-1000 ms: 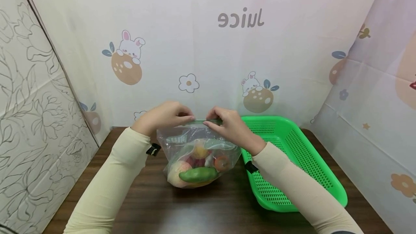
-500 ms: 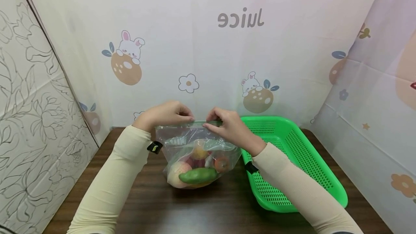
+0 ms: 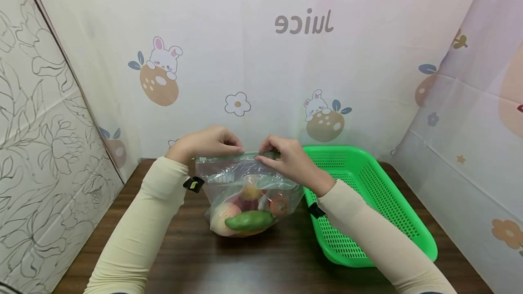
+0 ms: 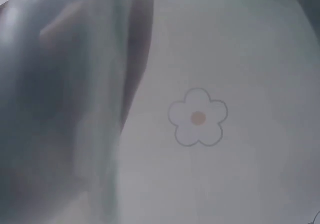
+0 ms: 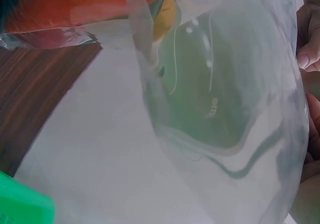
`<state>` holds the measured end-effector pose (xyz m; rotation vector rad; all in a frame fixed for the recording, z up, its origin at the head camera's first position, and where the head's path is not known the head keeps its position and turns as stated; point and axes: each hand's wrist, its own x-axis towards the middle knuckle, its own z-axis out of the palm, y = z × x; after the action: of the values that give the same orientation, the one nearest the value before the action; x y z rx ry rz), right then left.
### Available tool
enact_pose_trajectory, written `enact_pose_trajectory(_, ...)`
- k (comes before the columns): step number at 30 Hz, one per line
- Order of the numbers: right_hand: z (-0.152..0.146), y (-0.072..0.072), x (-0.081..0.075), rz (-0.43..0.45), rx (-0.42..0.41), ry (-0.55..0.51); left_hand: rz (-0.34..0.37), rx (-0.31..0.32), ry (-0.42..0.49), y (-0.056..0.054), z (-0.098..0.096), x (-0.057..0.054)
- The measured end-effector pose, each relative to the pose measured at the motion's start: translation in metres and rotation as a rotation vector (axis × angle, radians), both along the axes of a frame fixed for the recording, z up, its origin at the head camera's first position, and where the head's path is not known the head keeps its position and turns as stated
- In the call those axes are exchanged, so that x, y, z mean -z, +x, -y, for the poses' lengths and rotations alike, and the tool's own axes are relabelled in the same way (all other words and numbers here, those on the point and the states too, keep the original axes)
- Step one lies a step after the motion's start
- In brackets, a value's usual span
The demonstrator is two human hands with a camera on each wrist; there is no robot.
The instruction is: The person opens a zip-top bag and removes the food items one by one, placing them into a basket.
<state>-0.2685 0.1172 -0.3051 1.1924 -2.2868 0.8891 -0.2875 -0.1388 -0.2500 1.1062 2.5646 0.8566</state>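
A clear zip bag (image 3: 245, 167) stands on the table in the middle of the head view, its top edge drawn straight. My left hand (image 3: 208, 142) pinches that edge left of centre. My right hand (image 3: 288, 155) pinches it a short way to the right. Through the plastic show a long green fruit (image 3: 249, 220), a pinkish-yellow round fruit (image 3: 222, 219), a yellow one (image 3: 251, 190) and an orange one (image 3: 279, 205). Blurred plastic (image 4: 50, 108) fills the left side of the left wrist view. In the right wrist view, fingertips (image 5: 311, 56) appear at the bag's edge.
A green perforated basket (image 3: 398, 203) sits on the dark wooden table (image 3: 196, 257), close to the bag's right side. Behind the table hangs a white printed curtain (image 3: 253, 58). Patterned panels stand at the left and right.
The bag's top edge has straightened, and its upper left corner now shows below my left hand. Both hands keep nearly the same place on the edge.
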Motion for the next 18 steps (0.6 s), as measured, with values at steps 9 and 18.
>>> enact_pose_trajectory(9,0.0009,0.0019,-0.0003,-0.026,-0.013,0.030,-0.005,0.023,-0.012,0.0025,-0.0003,-0.0016)
enact_pose_trajectory(18,-0.0029,0.0052,0.0002,-0.116,-0.001,0.091,-0.078,-0.007,-0.031,0.0043,-0.0043,-0.0022)
